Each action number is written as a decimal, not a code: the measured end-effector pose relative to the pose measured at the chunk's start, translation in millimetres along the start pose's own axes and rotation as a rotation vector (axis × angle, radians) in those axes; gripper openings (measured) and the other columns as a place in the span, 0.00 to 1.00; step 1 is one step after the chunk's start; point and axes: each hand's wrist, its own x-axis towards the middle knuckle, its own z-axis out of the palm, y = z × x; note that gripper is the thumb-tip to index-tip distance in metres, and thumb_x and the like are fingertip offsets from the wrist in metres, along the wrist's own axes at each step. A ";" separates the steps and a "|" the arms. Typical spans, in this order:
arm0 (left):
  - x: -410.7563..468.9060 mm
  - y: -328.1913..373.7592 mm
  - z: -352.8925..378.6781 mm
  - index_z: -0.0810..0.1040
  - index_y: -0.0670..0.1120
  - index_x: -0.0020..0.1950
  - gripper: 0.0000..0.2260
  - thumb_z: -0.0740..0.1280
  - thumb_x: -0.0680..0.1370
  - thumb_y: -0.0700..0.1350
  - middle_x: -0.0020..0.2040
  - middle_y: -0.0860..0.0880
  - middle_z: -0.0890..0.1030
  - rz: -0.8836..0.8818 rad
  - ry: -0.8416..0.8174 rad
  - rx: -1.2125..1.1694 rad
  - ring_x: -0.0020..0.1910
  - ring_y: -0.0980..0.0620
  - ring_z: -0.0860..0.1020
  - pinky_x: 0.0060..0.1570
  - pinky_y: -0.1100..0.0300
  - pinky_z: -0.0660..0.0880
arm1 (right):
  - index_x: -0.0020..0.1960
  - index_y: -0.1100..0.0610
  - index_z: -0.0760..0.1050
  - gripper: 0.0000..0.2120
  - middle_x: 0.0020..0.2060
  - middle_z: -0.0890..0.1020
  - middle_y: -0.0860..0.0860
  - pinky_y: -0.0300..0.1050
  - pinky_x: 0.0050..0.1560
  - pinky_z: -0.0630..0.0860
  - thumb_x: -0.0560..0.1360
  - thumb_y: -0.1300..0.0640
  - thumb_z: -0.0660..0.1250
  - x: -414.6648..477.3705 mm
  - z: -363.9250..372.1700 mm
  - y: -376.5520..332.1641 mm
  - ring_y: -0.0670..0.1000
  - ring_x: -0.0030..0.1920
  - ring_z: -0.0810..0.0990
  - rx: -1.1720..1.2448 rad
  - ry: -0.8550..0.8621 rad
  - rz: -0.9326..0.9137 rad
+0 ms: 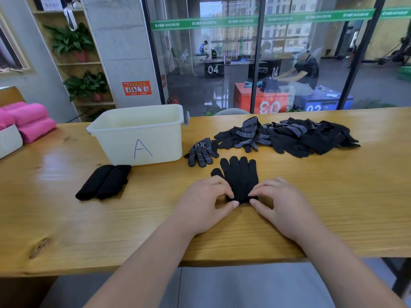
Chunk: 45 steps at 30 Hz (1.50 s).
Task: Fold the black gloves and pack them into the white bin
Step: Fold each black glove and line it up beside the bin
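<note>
Both hands sit at the near middle of the tabletop [66, 218]: left hand [206, 203] and right hand [278, 201] each pinch the near cuff of 1 flat black glove [241, 174], whose fingers point far. Left of it lie 2 folded gloves [104, 182], just near the bin [124, 143]. A dotted glove [201, 152] lies right of the bin, and a pile [289, 136] far right.

Black glove [241, 176] cuff hidden under fingers [222, 188], pink rolls [29, 121] cut by left edge
</note>
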 end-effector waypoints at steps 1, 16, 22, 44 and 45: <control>-0.3 0.2 -0.2 0.84 0.57 0.56 0.13 0.70 0.79 0.63 0.58 0.63 0.79 -0.003 0.000 -0.007 0.57 0.63 0.76 0.63 0.58 0.73 | 0.57 0.43 0.85 0.08 0.51 0.81 0.33 0.43 0.55 0.75 0.80 0.44 0.70 0.3 0.1 -0.8 0.40 0.53 0.73 -0.013 0.006 0.003; 1.2 1.7 -3.0 0.83 0.56 0.53 0.04 0.72 0.80 0.53 0.48 0.61 0.81 -0.061 0.024 0.000 0.52 0.60 0.75 0.59 0.54 0.74 | 0.55 0.37 0.80 0.07 0.45 0.77 0.34 0.38 0.49 0.70 0.77 0.43 0.73 -0.3 -3.6 -1.3 0.39 0.50 0.74 0.139 -0.014 0.099; -0.7 0.1 -4.3 0.77 0.60 0.52 0.06 0.73 0.80 0.54 0.45 0.64 0.81 -0.173 0.004 -0.138 0.53 0.61 0.76 0.56 0.58 0.73 | 0.57 0.36 0.79 0.12 0.43 0.83 0.32 0.36 0.44 0.72 0.76 0.45 0.77 0.9 -4.9 3.1 0.43 0.44 0.79 0.343 -0.011 0.237; 5.7 -0.4 5.6 0.85 0.57 0.63 0.12 0.68 0.82 0.56 0.64 0.63 0.81 -0.064 -0.006 0.138 0.64 0.61 0.73 0.67 0.54 0.70 | 0.66 0.42 0.80 0.18 0.64 0.79 0.33 0.45 0.60 0.76 0.80 0.39 0.65 2.6 5.9 -2.8 0.43 0.62 0.72 -0.173 0.006 0.060; 5.6 -0.9 5.2 0.85 0.57 0.63 0.11 0.68 0.83 0.55 0.64 0.63 0.82 -0.063 0.001 0.130 0.63 0.61 0.74 0.67 0.53 0.70 | 0.66 0.41 0.80 0.17 0.63 0.80 0.33 0.44 0.60 0.75 0.79 0.39 0.66 2.6 5.4 -2.0 0.42 0.61 0.72 -0.150 0.007 0.067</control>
